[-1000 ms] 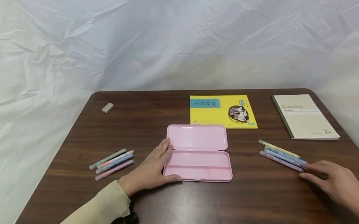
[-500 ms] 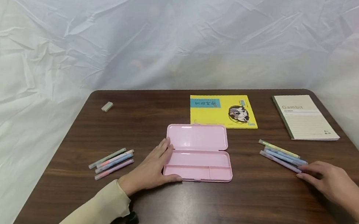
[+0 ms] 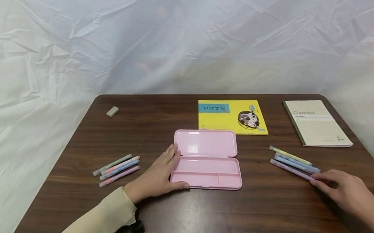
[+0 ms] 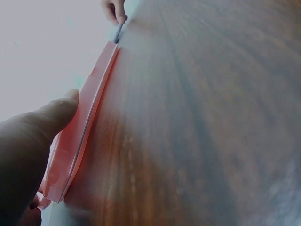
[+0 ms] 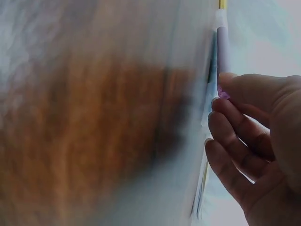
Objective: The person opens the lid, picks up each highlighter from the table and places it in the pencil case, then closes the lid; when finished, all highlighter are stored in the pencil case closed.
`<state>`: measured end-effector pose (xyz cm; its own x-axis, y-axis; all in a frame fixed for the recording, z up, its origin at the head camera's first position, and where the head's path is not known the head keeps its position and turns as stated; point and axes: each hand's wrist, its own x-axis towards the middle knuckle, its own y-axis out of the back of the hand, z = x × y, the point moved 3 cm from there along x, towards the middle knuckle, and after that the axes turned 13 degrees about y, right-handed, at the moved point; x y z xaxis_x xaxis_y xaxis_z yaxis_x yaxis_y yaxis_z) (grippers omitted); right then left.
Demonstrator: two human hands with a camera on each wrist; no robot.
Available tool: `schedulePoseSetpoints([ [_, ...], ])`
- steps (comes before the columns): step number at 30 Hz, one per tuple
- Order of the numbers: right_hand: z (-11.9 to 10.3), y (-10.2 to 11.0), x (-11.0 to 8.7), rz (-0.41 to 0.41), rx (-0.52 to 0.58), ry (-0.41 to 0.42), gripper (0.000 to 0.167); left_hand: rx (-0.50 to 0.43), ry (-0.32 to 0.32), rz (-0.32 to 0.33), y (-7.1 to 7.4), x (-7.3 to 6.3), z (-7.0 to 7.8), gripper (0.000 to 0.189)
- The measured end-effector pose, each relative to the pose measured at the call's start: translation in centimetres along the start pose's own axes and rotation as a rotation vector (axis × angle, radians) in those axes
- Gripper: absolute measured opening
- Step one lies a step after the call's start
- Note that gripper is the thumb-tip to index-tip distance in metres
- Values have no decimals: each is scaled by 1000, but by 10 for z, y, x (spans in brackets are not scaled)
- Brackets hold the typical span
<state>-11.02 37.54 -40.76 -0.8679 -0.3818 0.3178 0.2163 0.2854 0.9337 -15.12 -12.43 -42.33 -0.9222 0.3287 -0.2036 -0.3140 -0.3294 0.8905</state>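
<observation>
A pink pencil case (image 3: 207, 165) lies with its lid folded back on the table. My left hand (image 3: 157, 174) rests at its left end, fingers fairly straight along the side and thumb on the front edge. In the left wrist view the thumb (image 4: 59, 113) presses against the front wall of the case. At the right, my right hand (image 3: 348, 190) pinches the near end of a purple pen (image 3: 290, 169) between thumb and fingers. Beside that pen lie blue pens (image 3: 296, 164) and a yellow pen (image 3: 290, 155). The right wrist view shows the purple pen (image 5: 223, 49) at the thumb tip.
Several coloured pens (image 3: 118, 170) lie left of my left hand. An eraser (image 3: 112, 111) sits at the back left. Behind the case is a yellow booklet (image 3: 228, 121), and a white notebook (image 3: 317, 123) lies at the back right. White sheeting (image 3: 194, 48) hangs behind the table.
My right hand has shifted slightly left along the pen pile to the purple pen's near end. The left hand and pencil case have stayed put.
</observation>
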Motion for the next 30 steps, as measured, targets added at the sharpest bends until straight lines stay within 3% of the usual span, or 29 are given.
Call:
schedulePoseSetpoints([
  [5,-5,10,1,27,33,-69,22,6,-6,4,2,0,1,115],
  [12,-31,24,24,208,177,-16,17,15,-1,10,3,1,2,115],
  [15,-48,29,43,234,229,26,21,12,5,9,4,2,2,115],
  [19,-74,28,71,208,265,95,22,15,11,5,4,1,2,115],
  [23,-101,11,98,155,332,197,20,13,13,0,4,0,2,114],
  [30,-140,-28,130,-35,527,332,17,3,4,11,1,-2,3,115],
])
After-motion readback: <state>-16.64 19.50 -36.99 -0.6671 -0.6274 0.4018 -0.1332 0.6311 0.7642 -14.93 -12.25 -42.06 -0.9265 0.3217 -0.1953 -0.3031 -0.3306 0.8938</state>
